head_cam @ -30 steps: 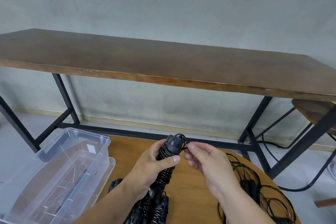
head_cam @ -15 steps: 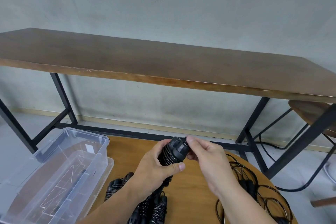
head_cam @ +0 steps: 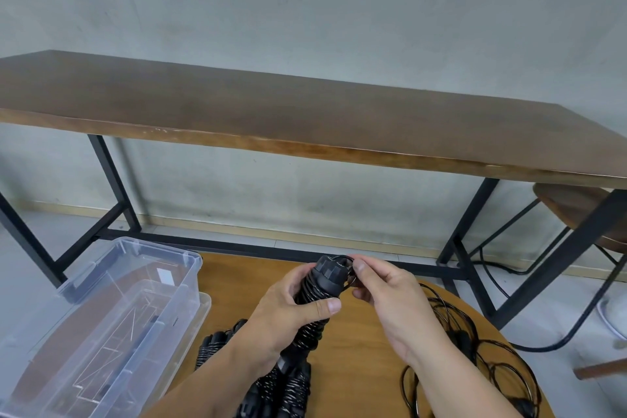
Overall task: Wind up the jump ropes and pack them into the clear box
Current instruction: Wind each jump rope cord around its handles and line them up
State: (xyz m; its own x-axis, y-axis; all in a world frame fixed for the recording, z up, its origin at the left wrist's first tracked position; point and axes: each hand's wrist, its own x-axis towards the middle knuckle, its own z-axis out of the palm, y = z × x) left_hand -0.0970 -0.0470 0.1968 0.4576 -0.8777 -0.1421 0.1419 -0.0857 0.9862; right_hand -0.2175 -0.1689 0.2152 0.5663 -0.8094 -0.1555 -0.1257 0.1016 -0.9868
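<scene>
Both hands meet on one rope bundle [head_cam: 314, 302] held above the round table [head_cam: 353, 343]: the left hand [head_cam: 288, 312] is wrapped around the wound coils at mid-length, and the right hand [head_cam: 386, 295] pinches the last thin loop of cord [head_cam: 346, 261] at the handle cap. The bundle's long axis tilts, cap end up and away from the person, lower end down toward the finished bundles [head_cam: 271, 380] lying below the left forearm. The box [head_cam: 112, 316] stands open to the left of the hands and lower, near the left hand and well apart from the right, so I judge that the left hand would carry the bundle leftward and down, its length turned along the box. Loose ropes [head_cam: 475, 349] lie tangled right of the right forearm. No brand or writing can be read; a pale sticker on the box wall looks blank.
</scene>
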